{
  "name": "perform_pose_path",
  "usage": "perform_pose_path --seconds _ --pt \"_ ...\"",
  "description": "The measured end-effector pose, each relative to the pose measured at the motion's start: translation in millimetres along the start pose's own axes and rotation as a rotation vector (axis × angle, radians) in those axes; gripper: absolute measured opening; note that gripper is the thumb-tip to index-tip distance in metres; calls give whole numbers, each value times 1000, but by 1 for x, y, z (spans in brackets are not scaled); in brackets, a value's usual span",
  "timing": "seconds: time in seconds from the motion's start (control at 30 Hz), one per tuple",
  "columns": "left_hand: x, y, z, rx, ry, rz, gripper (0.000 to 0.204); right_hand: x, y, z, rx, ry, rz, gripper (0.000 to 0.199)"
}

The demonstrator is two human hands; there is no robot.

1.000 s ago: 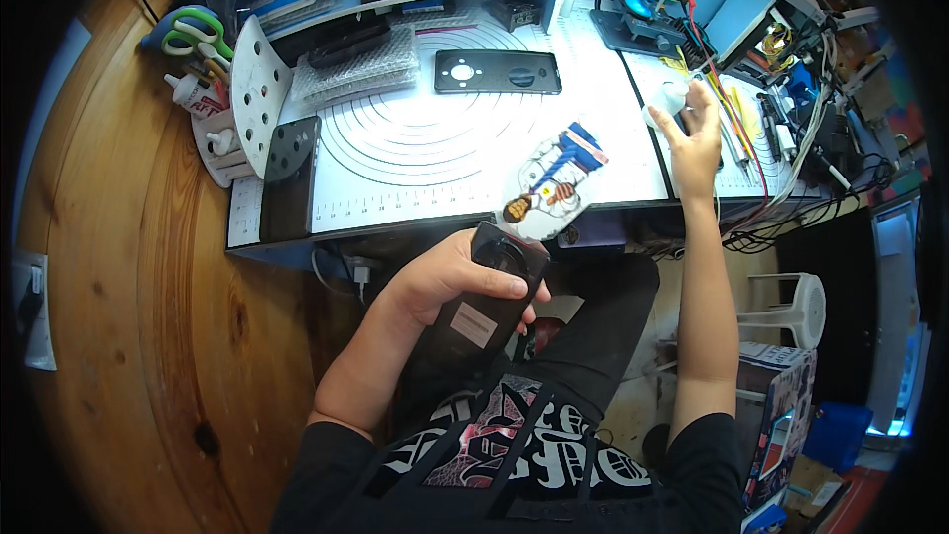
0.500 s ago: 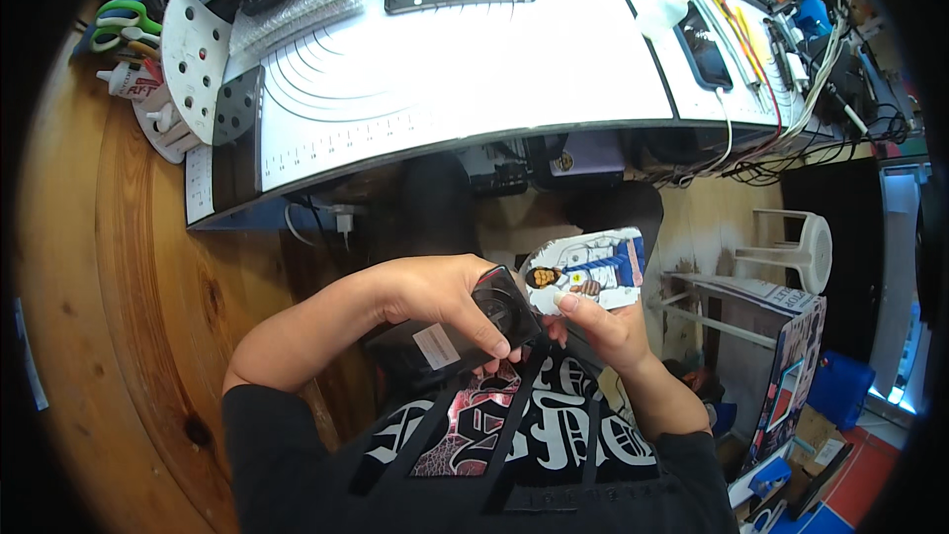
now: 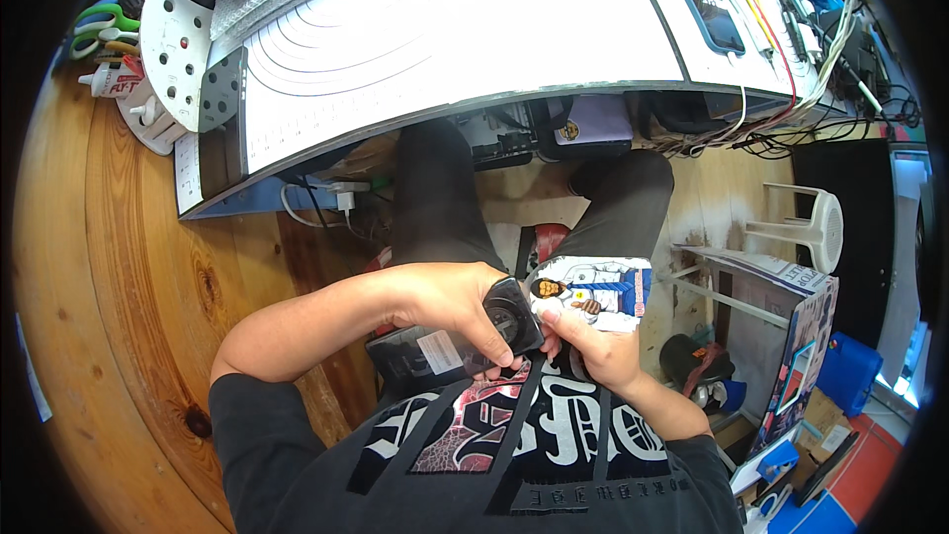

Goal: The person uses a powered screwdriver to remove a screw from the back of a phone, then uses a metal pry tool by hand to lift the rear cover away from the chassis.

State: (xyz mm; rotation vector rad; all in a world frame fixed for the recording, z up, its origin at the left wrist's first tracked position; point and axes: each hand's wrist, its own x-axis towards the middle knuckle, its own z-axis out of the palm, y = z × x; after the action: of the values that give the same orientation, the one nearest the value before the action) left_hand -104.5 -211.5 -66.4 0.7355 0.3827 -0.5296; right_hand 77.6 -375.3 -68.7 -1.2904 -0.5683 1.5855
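Close to the person's chest, well below the near edge of the desk point(image 3: 554, 49), the left hand point(image 3: 450, 302) is wrapped over a black boxy device point(image 3: 445, 346) with a round lens-like face and a white label on its side, fingers curled tightly around its top. Just right of the device, the right hand point(image 3: 593, 351) pinches a small printed card point(image 3: 598, 292) showing a cartoon figure, thumb on its lower edge and touching the device's corner. The device looks rigid, fairly dense and smooth-sided, so it is best gripped across its flat sides, away from the round face. The card seems light and easily creased; holding it by the edges suits it.
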Motion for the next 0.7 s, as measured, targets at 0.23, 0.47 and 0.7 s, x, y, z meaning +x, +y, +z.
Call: perform_pose_path --seconds 0.23,0.47,0.7 --pt "4 -2 1 44 19 23 29 3 -1 3 15 28 -15 8" --pt "2 4 4 89 27 4 34 4 -2 5 26 65 13 7" --pt "4 0 3 107 47 60 40 9 -15 5 -27 31 39 10"
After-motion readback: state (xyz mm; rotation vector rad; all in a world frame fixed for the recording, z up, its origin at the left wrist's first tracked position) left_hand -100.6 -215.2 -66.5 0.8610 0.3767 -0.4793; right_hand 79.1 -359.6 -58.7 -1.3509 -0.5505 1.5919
